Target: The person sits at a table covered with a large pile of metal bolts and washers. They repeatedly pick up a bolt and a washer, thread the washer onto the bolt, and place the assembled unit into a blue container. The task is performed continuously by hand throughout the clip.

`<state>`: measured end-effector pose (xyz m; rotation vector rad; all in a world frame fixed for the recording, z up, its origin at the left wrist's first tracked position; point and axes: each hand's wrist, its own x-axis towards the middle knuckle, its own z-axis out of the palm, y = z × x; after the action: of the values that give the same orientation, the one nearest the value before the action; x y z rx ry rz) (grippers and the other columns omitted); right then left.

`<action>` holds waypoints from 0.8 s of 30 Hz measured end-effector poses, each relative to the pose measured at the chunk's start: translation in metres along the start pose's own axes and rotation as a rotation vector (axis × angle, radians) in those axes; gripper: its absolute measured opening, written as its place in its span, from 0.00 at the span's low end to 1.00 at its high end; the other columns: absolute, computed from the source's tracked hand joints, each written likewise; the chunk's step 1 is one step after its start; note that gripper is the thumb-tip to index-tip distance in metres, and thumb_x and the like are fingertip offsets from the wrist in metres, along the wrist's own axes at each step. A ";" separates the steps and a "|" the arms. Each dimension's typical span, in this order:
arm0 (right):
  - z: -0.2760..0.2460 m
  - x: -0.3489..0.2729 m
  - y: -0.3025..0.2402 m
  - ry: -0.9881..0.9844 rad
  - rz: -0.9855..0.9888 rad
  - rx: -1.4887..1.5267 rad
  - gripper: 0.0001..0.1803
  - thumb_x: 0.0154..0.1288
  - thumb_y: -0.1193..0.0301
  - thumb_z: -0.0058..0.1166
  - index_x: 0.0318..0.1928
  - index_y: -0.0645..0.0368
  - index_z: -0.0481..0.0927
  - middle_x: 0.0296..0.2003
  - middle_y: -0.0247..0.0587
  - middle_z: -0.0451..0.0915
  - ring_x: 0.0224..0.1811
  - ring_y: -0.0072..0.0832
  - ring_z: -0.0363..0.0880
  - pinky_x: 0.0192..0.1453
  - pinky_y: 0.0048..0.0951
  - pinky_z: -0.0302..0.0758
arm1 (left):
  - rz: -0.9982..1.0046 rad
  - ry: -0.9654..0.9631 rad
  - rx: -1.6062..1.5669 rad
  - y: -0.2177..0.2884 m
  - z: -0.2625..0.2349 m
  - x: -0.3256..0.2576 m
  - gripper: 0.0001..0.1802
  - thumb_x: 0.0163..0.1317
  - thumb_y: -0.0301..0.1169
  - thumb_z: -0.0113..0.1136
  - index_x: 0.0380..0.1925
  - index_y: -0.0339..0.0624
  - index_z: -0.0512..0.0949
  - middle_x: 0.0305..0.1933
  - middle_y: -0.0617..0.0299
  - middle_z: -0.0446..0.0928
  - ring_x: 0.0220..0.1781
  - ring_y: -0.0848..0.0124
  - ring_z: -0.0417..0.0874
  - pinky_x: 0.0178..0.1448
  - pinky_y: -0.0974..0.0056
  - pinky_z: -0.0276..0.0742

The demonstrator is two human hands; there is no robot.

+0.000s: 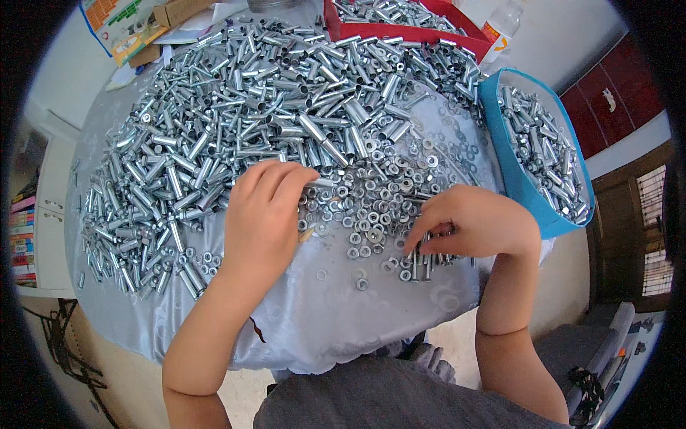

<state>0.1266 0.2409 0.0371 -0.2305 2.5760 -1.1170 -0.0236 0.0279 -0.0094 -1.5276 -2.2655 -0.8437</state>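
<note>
Resting left hand [264, 205] at tube [321, 183], right hand [473, 220] at bolts [428, 268], right of washers [373, 218]. Bending fingers on both, narrow on right; can't tell about grip.

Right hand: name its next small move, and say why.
Perhaps the right hand should pinch one bolt: it curls low over loose bolts and nuts, while a metal sleeve shows beside the left hand. Whether the right hand already holds something is unclear.

Metal sleeves [321, 138] are gleaming silver, and the nuts [375, 235] are shining silver-grey. The far box [400, 32] is showing red, the right-hand box [504, 146] bright blue. The tabletop cloth [343, 314] is displaying pale grey with faint rounded motifs; the shirt [371, 397] is showing dark grey, the door [620, 222] brown.
</note>
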 end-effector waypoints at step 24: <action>0.011 0.013 -0.037 0.547 -0.121 0.248 0.09 0.48 0.76 0.60 0.32 0.58 0.76 0.21 0.30 0.71 0.22 0.13 0.68 0.22 0.15 0.60 | -0.174 0.135 -0.557 0.029 -0.009 -0.009 0.16 0.50 0.22 0.57 0.41 0.37 0.71 0.38 0.56 0.75 0.41 0.62 0.74 0.47 0.63 0.67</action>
<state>0.1197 0.2044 0.0540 -0.0188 2.8641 -1.7306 0.0056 0.0241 0.0020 -1.4216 -2.1935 -1.6836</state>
